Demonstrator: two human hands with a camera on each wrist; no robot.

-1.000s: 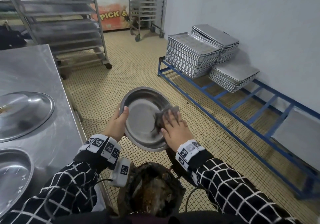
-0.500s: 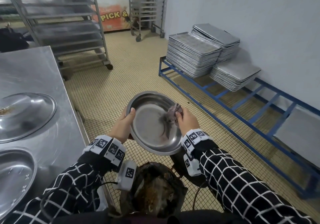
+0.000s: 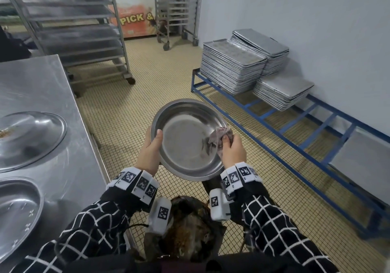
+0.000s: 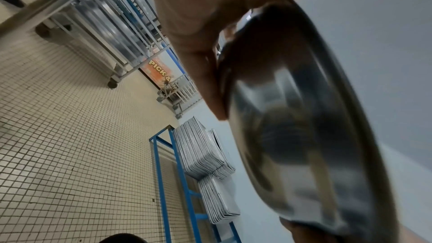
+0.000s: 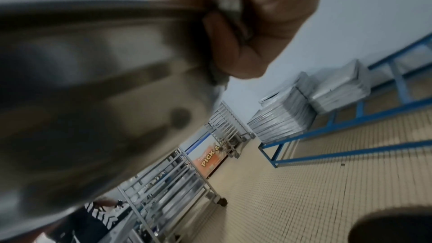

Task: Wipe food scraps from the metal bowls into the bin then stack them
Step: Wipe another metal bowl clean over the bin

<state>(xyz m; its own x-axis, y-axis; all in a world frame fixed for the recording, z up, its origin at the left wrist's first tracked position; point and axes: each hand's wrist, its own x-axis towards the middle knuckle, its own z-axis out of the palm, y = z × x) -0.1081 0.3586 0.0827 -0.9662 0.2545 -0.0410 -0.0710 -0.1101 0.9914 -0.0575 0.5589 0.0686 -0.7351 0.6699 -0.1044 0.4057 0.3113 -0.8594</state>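
Note:
A round metal bowl (image 3: 185, 144) is held tilted toward me above the bin (image 3: 190, 230), a dark bag-lined container with brown scraps inside. My left hand (image 3: 150, 150) grips the bowl's left rim, thumb inside and fingers behind; the left wrist view shows those fingers (image 4: 210, 88) against the bowl's underside (image 4: 304, 136). My right hand (image 3: 232, 149) pinches a crumpled greyish cloth (image 3: 219, 134) against the bowl's inner right wall. In the blurred right wrist view, the fingers (image 5: 245, 43) curl at the bowl's rim (image 5: 93, 62).
A steel table (image 3: 42, 87) on my left carries an upturned bowl (image 3: 29, 135) with crumbs and another bowl (image 3: 14, 213) lying open. A blue floor rack (image 3: 295, 129) with stacked baking trays (image 3: 232, 70) runs along the right wall. Wheeled tray racks (image 3: 73, 30) stand behind.
My right hand went from lying flat on the cloth inside the bowl to bunching it in curled fingers at the right wall. The bowl shifted slightly right and tilted more upright.

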